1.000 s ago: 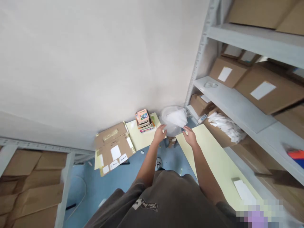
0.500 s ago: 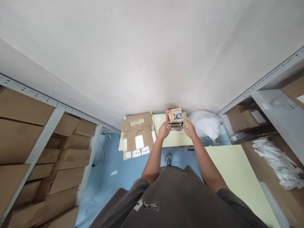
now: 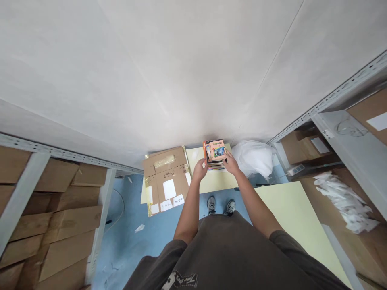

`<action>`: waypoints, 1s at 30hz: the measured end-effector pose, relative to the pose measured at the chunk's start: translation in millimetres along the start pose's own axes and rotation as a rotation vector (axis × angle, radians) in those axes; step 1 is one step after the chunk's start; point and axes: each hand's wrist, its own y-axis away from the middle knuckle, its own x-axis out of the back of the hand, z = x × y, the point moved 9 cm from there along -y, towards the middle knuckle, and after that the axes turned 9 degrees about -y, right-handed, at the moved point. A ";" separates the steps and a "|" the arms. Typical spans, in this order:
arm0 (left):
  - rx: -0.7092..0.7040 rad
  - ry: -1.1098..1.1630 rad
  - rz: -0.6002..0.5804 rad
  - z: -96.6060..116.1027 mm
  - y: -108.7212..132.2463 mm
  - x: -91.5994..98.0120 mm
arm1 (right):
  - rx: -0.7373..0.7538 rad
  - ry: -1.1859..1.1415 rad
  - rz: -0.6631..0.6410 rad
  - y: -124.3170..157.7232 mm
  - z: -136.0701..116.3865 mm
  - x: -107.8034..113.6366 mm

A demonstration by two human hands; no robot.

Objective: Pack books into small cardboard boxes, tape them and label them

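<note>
A stack of books stands on the pale yellow table against the wall. The top one has a peach cover with a blue and green picture, and orange and dark edges show beneath it. My left hand is closed against the stack's left side, its fingertips partly hidden by the books. On the opposite side, my right hand grips the right edge near the top book's corner.
A flattened, taped cardboard box with white labels lies left of the books. To their right sits a white plastic bag. Shelves with cartons flank both sides. Another yellow tabletop is at right.
My right hand has come in from beside the stack onto its right edge. My left hand stays on the left side. The view has shifted, and both my shoes now show.
</note>
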 end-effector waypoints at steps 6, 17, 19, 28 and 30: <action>0.036 0.011 -0.018 0.0 -22.0 -9.4 | 0.013 -0.028 -0.032 -13.2 8.6 -8.7; -0.032 -0.081 -0.068 16.6 -44.9 -30.9 | -0.013 0.013 -0.050 -28.8 25.3 -19.9; -0.059 -0.093 -0.093 20.8 -46.7 -37.5 | 0.006 0.031 -0.059 -31.0 25.2 -23.3; 0.391 -0.008 0.081 -15.4 -44.9 -31.3 | 0.018 0.127 -0.156 -29.2 16.6 -60.7; 0.438 0.066 0.132 -20.2 -42.9 -25.5 | 0.012 0.073 -0.130 -27.0 17.0 -59.4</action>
